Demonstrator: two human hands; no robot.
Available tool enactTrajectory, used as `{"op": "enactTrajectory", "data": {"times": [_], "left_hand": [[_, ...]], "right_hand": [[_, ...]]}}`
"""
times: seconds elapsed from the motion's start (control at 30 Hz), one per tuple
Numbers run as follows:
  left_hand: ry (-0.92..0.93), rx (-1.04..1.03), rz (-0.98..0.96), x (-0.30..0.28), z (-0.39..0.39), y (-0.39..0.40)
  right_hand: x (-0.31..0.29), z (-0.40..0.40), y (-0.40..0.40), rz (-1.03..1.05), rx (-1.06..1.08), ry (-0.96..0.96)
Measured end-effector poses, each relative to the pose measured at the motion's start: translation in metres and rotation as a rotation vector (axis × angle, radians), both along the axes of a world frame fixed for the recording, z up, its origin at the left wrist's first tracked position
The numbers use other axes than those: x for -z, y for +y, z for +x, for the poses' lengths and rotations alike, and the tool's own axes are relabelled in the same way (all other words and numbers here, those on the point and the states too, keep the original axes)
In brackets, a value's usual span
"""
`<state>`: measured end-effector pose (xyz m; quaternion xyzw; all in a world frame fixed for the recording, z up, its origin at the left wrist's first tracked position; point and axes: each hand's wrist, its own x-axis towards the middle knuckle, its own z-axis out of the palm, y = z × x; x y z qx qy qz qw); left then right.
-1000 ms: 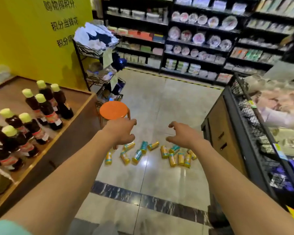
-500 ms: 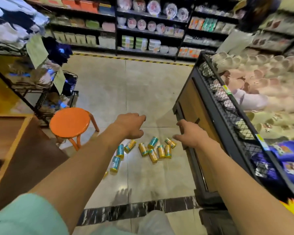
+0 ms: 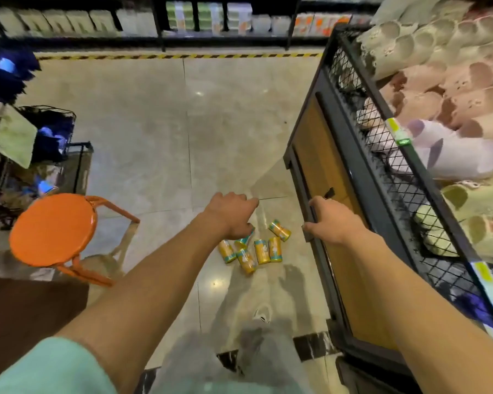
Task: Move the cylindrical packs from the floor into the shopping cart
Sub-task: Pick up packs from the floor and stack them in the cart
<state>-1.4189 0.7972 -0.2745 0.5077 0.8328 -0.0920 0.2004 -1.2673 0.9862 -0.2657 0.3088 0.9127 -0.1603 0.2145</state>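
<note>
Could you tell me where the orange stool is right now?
The orange stool stands on the floor at lower left of the head view, left of the left hand and the packs.

Both hands hover, empty, above yellow cylindrical packs lying on the floor.

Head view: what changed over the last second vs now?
The camera tipped down and closer. The left hand has reached down over the packs, hiding some of them, though I cannot tell whether it touches any. The right hand hangs curled, holding nothing, in front of the display stand. Bottles and yellow wall have dropped out of view. The packs remain on the floor, the orange stool stays put.
</note>
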Motion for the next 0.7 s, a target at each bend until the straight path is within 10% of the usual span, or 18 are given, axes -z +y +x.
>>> {"op": "enactTrajectory", "data": {"times": [0.23,0.7], "left_hand": [[-0.008,0.086,-0.054,0.143,-0.05,0.107],[-0.085,0.165,-0.067,0.627,-0.09,0.173]], "right_hand": [[0.143,-0.059,0.087,-0.015,-0.077,-0.126],[0.635,-0.065,0.138,-0.032,0.072,-0.077]]}}
